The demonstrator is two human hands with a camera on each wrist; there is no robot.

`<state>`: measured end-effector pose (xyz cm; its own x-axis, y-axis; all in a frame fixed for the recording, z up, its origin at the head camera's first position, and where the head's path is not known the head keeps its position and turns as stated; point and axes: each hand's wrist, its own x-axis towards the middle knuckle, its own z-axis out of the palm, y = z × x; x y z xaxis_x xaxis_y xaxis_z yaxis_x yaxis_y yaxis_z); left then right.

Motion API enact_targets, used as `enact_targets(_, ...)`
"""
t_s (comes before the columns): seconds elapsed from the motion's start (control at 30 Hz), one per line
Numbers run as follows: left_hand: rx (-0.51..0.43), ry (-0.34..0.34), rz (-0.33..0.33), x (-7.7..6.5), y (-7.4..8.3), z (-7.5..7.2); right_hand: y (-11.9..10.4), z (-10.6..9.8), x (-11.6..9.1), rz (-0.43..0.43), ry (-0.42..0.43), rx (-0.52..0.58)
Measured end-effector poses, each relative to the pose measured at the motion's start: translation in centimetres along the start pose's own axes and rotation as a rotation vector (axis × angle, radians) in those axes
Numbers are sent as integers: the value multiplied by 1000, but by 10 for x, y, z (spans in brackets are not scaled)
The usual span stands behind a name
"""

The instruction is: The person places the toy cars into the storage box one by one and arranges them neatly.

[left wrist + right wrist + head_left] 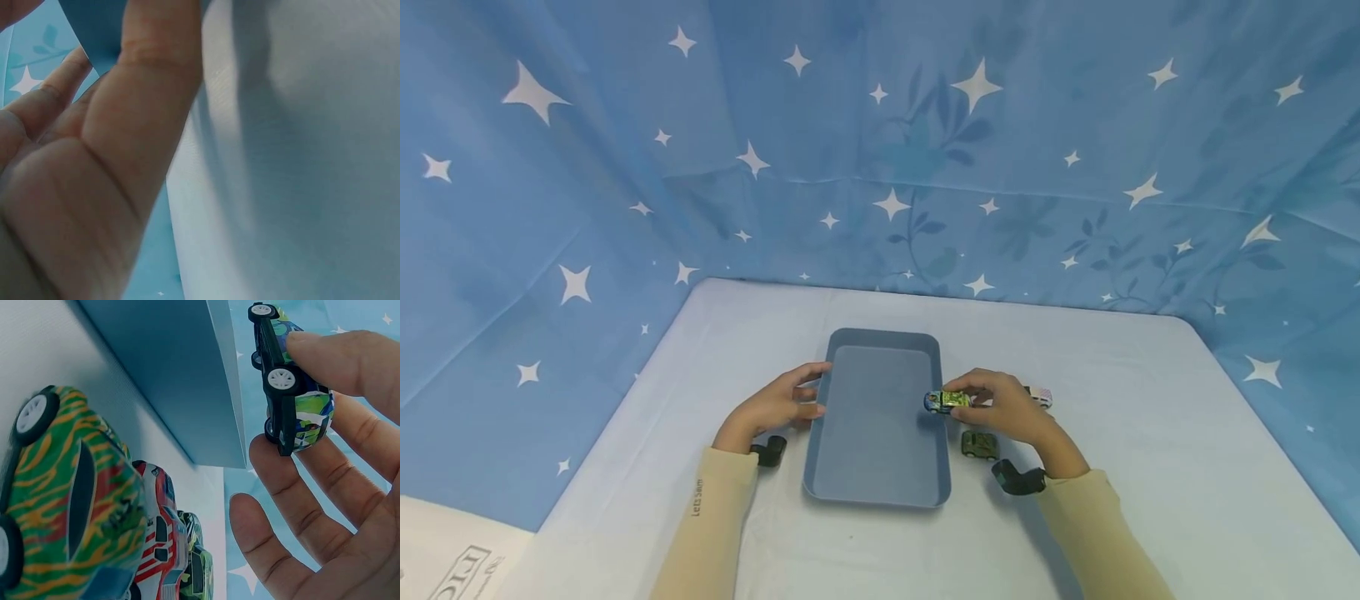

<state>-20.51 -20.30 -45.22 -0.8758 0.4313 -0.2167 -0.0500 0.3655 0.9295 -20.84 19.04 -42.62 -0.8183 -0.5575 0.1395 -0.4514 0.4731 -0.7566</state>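
A small toy car (pixel 948 402) with a yellow-green and blue pattern is held over the right rim of a blue-grey tray (pixel 880 433). My right hand (pixel 1000 404) pinches it between thumb and fingertips; in the right wrist view the car (pixel 294 406) shows white wheels and a black underside. My left hand (pixel 782 404) touches the tray's left side with fairly straight fingers. In the left wrist view its thumb (pixel 144 112) covers part of the tray wall (pixel 97 28).
Right of the tray stands a green toy car with orange stripes (pixel 75 506). Behind it are a red-and-white toy car (pixel 164 531) and another green one (pixel 197 569). A white cloth covers the table (pixel 760 325); a blue star-patterned curtain (pixel 880 150) hangs behind.
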Motion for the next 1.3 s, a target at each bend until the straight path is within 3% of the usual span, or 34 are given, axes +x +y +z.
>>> enact_targets(0.53, 3, 8, 8, 1, 0, 0, 0, 4, 13, -21, -1, -61)
enact_targets(0.93, -1, 9, 10, 1, -3, 0, 2, 10, 21, 0, 3, -33)
enact_targets(1.3, 9, 17, 1, 2, -3, 0, -2, 13, 34, -31, 4, -54)
